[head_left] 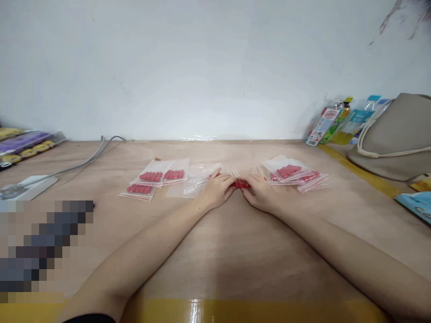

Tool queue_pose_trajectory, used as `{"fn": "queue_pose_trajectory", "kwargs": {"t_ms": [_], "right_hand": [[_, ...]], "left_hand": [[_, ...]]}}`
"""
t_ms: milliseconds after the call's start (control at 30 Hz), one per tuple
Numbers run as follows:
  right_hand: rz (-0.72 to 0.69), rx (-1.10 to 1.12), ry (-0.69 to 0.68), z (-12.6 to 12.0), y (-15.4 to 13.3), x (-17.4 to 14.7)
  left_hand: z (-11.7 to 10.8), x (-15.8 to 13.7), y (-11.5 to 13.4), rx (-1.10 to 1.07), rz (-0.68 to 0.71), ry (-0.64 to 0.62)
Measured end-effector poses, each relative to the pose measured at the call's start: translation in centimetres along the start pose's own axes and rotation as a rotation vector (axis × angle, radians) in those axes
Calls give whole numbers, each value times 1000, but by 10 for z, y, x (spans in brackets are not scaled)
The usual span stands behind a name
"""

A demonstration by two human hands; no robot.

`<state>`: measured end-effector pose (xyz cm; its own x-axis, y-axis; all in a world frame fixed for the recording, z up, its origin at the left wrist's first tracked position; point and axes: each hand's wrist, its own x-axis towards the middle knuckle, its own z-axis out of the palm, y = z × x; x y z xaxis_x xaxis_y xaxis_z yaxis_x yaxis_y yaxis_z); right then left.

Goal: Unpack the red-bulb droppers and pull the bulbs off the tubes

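Note:
Both hands meet at the middle of the table. My left hand (218, 187) and my right hand (260, 190) have fingers closed on a clear plastic bag (240, 183) with red pieces in it, one hand at each side. The fingers cover much of it. Left of my left hand lie flat clear bags (185, 189). Farther left are small zip bags (151, 177) holding rows of red oblong pieces. More zip bags (288, 171) with red pieces overlap in a pile just right of my right hand.
At the left are a grey cable (81, 163), a white box (40, 186) and purple-and-yellow packs (30, 143). Bottles (360, 119), a carton (325, 125), a beige drawstring bag (393, 139) and a blue packet (417, 204) stand or lie at the right. A white wall (215, 67) closes off the back.

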<state>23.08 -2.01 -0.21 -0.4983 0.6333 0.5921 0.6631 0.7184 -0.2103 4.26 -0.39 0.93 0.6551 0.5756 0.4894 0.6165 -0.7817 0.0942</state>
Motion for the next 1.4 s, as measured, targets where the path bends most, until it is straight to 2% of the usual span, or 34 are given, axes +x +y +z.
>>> {"fn": "queue_pose_trajectory", "kwargs": {"t_ms": [200, 367, 533, 633, 700, 933, 1100, 1200, 1400], "right_hand": [[52, -52, 14, 5, -1, 0], [80, -27, 73, 1, -10, 0], [251, -141, 39, -5, -18, 19], [411, -142, -77, 0, -16, 42], [467, -119, -152, 4, -14, 56], [373, -34, -240, 11, -16, 72], [233, -43, -317, 10, -22, 70], [173, -78, -328, 10, -26, 72], [188, -96, -352, 13, -32, 77]], "left_hand": [[-7, -8, -1, 124, -91, 152], [-24, -32, -10, 166, -218, 217], [-29, -51, -26, 105, -291, 131], [-29, -53, -30, 27, -316, 38], [-30, -53, -30, -16, -322, 3], [-34, -52, -30, -136, -284, 3], [-34, -49, -32, -167, -394, -13], [-36, -48, -33, -191, -396, -35], [-37, -48, -33, -214, -409, -26]]}}
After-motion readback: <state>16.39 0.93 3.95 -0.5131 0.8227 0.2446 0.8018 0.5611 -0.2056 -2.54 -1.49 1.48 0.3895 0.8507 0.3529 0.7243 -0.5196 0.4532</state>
